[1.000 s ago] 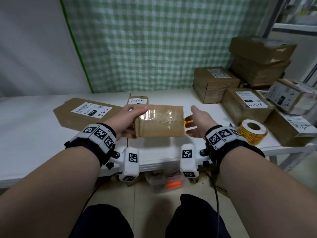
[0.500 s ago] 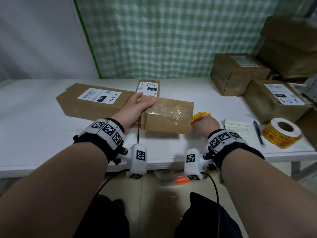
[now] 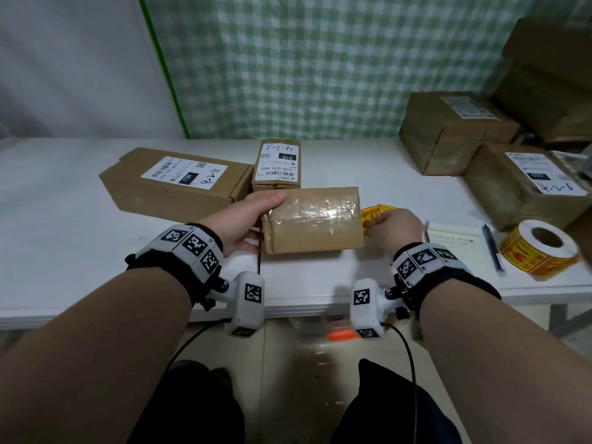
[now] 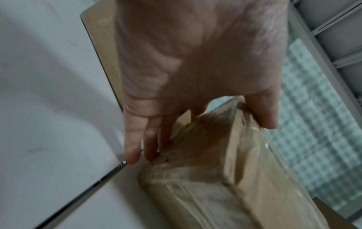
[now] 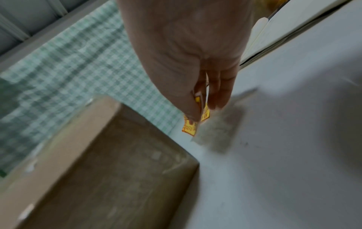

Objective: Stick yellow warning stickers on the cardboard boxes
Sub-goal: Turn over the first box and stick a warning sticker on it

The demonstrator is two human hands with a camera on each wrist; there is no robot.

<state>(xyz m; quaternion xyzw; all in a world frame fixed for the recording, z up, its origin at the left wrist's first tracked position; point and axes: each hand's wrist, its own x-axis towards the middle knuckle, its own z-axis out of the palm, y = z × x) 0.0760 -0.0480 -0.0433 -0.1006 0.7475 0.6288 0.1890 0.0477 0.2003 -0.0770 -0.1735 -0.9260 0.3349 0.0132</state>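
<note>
A small taped cardboard box (image 3: 312, 221) lies on the white table (image 3: 64, 238) in front of me. My left hand (image 3: 246, 216) grips its left end, thumb on top and fingers underneath; the left wrist view shows the same hold on the box (image 4: 211, 178). Just right of the box, my right hand (image 3: 389, 227) pinches a yellow warning sticker (image 3: 374, 214) between thumb and fingers. The sticker (image 5: 192, 125) hangs in the air beside the box's corner (image 5: 109, 162), apart from it.
Two labelled boxes (image 3: 179, 184) (image 3: 277, 166) lie behind the held one. More boxes (image 3: 448, 129) (image 3: 525, 184) stand at the right. A yellow sticker roll (image 3: 541, 249), a pen (image 3: 491, 246) and a notepad (image 3: 451, 240) lie near the front right edge.
The right hand closed its fingers on the yellow sticker and drew back a little beside the box. The left hand kept its hold on the box. My view swung left and down.
</note>
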